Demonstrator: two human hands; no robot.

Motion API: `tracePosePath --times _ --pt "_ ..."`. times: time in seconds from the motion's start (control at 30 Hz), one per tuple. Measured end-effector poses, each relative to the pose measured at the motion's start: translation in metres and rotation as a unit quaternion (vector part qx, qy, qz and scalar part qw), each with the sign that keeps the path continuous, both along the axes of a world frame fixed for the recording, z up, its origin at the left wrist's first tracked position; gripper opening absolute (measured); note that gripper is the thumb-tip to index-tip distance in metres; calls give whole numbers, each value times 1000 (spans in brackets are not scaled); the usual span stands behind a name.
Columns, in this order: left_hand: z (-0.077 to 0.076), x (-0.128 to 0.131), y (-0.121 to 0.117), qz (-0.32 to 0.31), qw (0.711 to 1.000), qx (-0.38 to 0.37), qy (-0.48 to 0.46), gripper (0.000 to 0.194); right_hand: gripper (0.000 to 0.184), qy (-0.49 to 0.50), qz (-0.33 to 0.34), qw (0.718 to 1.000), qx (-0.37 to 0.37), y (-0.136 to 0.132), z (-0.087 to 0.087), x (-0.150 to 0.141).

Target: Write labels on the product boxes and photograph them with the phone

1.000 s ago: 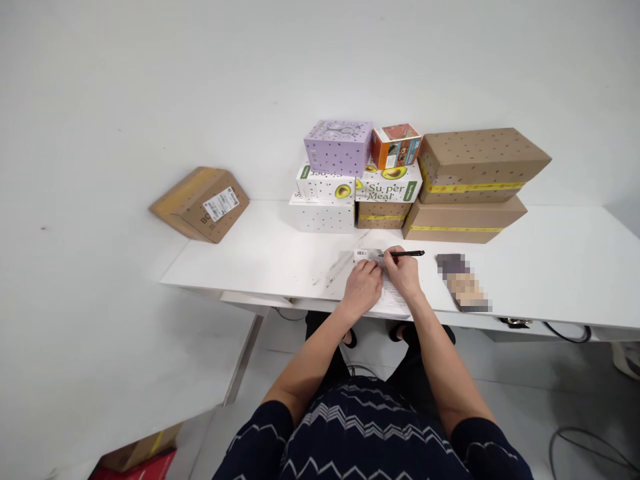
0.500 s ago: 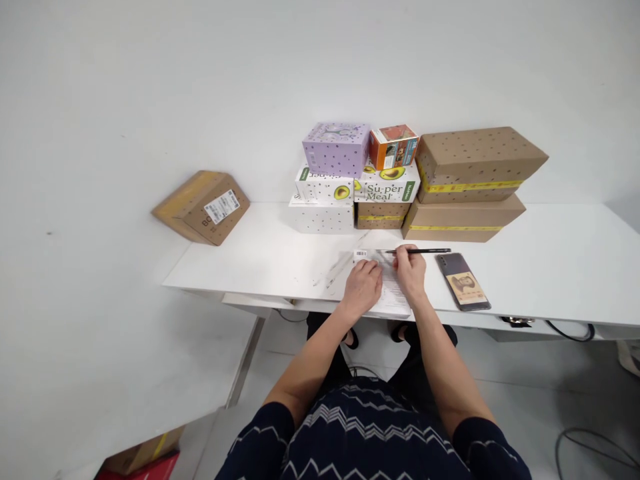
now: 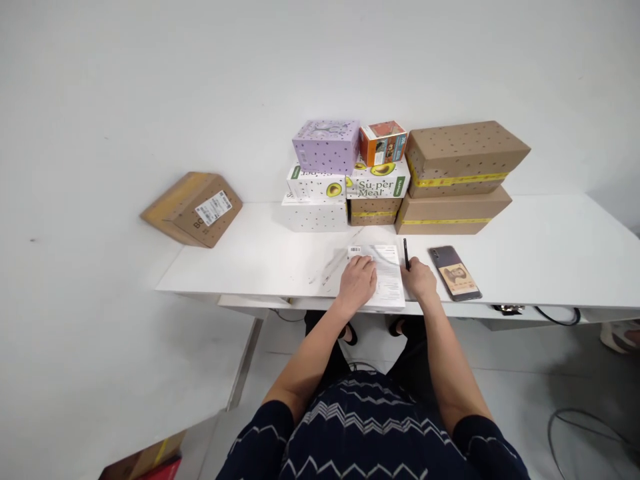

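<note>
A white printed sheet or stack of paper [image 3: 389, 283] with a barcode at its top left lies by the table's front edge; I cannot tell how thick it is. My left hand [image 3: 358, 279] rests on its left side, fingers laid over the print. Beside the right edge of the paper, my right hand [image 3: 421, 278] grips a black pen [image 3: 406, 252], which points up and away from me. That hand's fingers are closed, partly hidden from above. To its right lies a phone [image 3: 455, 273] with a picture on its back.
Stacked at the back of the white table [image 3: 260, 267] are a purple box [image 3: 327, 150], a small orange box [image 3: 384, 147], avocado-printed boxes [image 3: 379, 185] and brown cartons [image 3: 450, 217]. A labelled carton [image 3: 195, 210] stands at the left end. Cables [image 3: 555, 319] hang below the front edge.
My right hand has moved right and toward me, off the paper, and the pen has swung from level to pointing away. My left hand stays on the paper. The view has shifted slightly.
</note>
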State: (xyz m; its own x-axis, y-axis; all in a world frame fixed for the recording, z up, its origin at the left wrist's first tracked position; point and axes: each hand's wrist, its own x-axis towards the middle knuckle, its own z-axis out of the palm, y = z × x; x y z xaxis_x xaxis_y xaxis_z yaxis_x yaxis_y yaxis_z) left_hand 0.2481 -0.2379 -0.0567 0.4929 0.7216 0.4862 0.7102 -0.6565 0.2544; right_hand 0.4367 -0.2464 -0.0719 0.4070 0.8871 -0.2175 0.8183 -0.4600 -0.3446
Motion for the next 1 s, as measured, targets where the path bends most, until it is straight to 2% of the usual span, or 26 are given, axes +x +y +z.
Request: tracePosePath --times 0.13,0.23,0.3,0.4,0.53,0.63,0.77,0.83,0.9,0.93,0.97,1.0 --pt "4 -1 -4 1 1000 2 19 25 43 -23 -34 998 50 -13 4 4" --pt "8 -2 -19 16 999 11 29 26 47 -118 -85 984 105 -27 3 26" --pt "9 -2 -32 21 999 14 31 25 56 -157 -129 972 116 -36 -1 43" --pt "8 -2 -49 27 999 17 34 26 66 -134 -142 976 92 -44 -12 62" --pt "3 1 -54 41 998 19 38 28 61 -128 -127 978 102 -45 -20 67" --pt "0 3 -50 46 998 24 37 26 59 -120 -142 977 109 -41 -16 67" --pt "-1 5 -46 57 997 29 30 25 68 -80 -147 982 85 -39 -5 73" --pt "-2 5 -44 62 997 28 28 25 72 -28 -179 978 106 -44 -1 76" --pt "-2 6 -44 63 997 27 28 26 73 103 -221 956 165 -54 4 75" --pt "-2 7 -43 63 997 26 29 26 71 201 -236 930 200 -59 7 72" --pt "-1 8 -43 64 997 25 30 27 68 313 -240 889 231 -65 12 67" --pt "-1 9 -43 65 997 24 33 28 65 429 -233 834 256 -71 19 61"
